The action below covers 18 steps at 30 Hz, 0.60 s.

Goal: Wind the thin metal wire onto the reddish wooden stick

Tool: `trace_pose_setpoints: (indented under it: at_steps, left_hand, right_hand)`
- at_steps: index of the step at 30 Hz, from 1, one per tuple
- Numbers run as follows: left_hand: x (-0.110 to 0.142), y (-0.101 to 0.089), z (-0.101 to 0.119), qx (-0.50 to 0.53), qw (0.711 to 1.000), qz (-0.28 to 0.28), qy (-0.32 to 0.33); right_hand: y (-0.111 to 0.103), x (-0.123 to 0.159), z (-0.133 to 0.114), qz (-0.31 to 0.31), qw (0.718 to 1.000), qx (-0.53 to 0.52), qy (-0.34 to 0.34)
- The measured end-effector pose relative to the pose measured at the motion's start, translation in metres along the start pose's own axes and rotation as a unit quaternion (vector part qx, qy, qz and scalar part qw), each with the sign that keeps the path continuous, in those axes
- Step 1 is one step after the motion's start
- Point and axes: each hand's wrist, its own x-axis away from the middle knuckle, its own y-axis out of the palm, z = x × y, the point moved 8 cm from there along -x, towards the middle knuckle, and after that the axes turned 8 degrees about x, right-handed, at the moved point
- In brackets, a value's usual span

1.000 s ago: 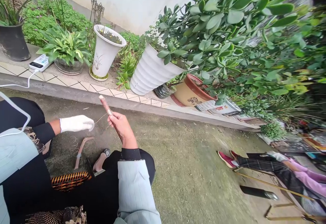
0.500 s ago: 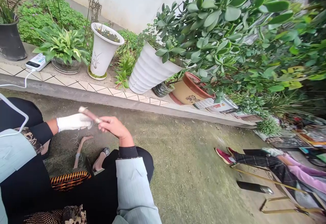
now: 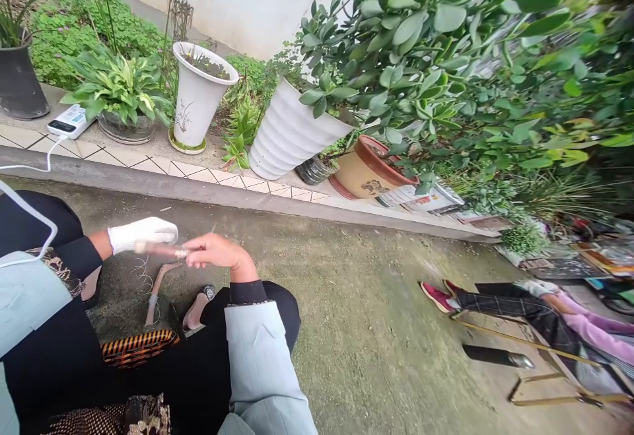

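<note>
My right hand (image 3: 214, 251), bare, is closed round one end of a short brownish stick (image 3: 157, 249). Motion blurs the stick, so I cannot tell its exact kind. My left hand (image 3: 143, 233) wears a white knit glove, with its fingers curled in; whatever it may hold is hidden. The stick's free end lies just below the glove, and I cannot tell whether they touch. On the ground under my hands is a bent, pinkish-brown stick (image 3: 157, 290), with thin pale wire (image 3: 142, 274) looping beside it.
An orange-and-black woven edge (image 3: 139, 348) shows between my legs. Potted plants, including a white pot (image 3: 199, 101), line the tiled ledge (image 3: 198, 174). A power bank (image 3: 70, 122) there has a white cable. At right another person's legs (image 3: 500, 303) extend beside a dark bottle (image 3: 495, 356).
My right hand has swung the stick's free end downward and left, from above the glove to below it. The gloved hand has stayed nearly in place.
</note>
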Motion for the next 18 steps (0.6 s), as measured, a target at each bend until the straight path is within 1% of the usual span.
trace_pose_setpoints:
  at_steps: [1,2,3,4,5,6,7,9,11,12,13,14,15,16,18]
  left_hand:
    - [0.0,0.002,-0.002,0.002,1.0,-0.001,-0.007]
    - [-0.001,0.005,-0.003,0.005,1.0,-0.01,-0.011]
    - [-0.001,0.01,-0.001,0.004,1.0,-0.026,-0.008]
    - [0.0,0.014,0.001,0.001,0.999,-0.043,-0.001]
    - [0.0,0.02,0.005,-0.003,0.998,-0.066,0.01]
    - [0.001,0.024,0.009,-0.007,0.996,-0.087,0.023]
    - [0.002,0.026,0.012,-0.013,0.994,-0.101,0.037]
    - [0.003,0.028,0.017,-0.031,0.992,-0.11,0.057]
    - [0.004,0.025,0.02,-0.055,0.99,-0.107,0.073]
    - [0.004,0.024,0.021,-0.068,0.989,-0.105,0.079]
    - [0.004,0.022,0.021,-0.082,0.988,-0.1,0.08]
    - [0.004,0.019,0.021,-0.098,0.988,-0.093,0.08]
    - [0.004,0.017,0.021,-0.114,0.987,-0.086,0.078]
    - [0.004,0.014,0.02,-0.128,0.986,-0.076,0.076]
    - [0.003,0.009,0.018,-0.135,0.987,-0.054,0.07]
  right_hand:
    - [-0.015,0.002,-0.003,0.083,0.996,-0.034,-0.023]
    - [-0.031,0.005,-0.002,0.171,0.983,-0.061,-0.03]
    - [-0.045,0.008,0.003,0.25,0.965,-0.079,-0.024]
    - [-0.055,0.011,0.009,0.312,0.946,-0.086,-0.007]
    - [-0.062,0.013,0.016,0.354,0.932,-0.08,0.017]
    - [-0.066,0.013,0.021,0.379,0.923,-0.056,0.044]
    - [-0.069,0.013,0.025,0.39,0.918,-0.014,0.071]
    - [-0.071,0.012,0.027,0.395,0.905,0.103,0.12]
    - [-0.071,0.011,0.026,0.382,0.882,0.224,0.162]
    - [-0.069,0.01,0.027,0.363,0.872,0.27,0.186]
    - [-0.065,0.008,0.029,0.329,0.869,0.306,0.208]
    - [-0.058,0.004,0.032,0.279,0.874,0.327,0.226]
    - [-0.048,0.0,0.037,0.211,0.89,0.328,0.237]
    - [-0.034,-0.005,0.042,0.131,0.912,0.308,0.236]
    - [0.0,-0.01,0.043,-0.032,0.955,0.222,0.196]
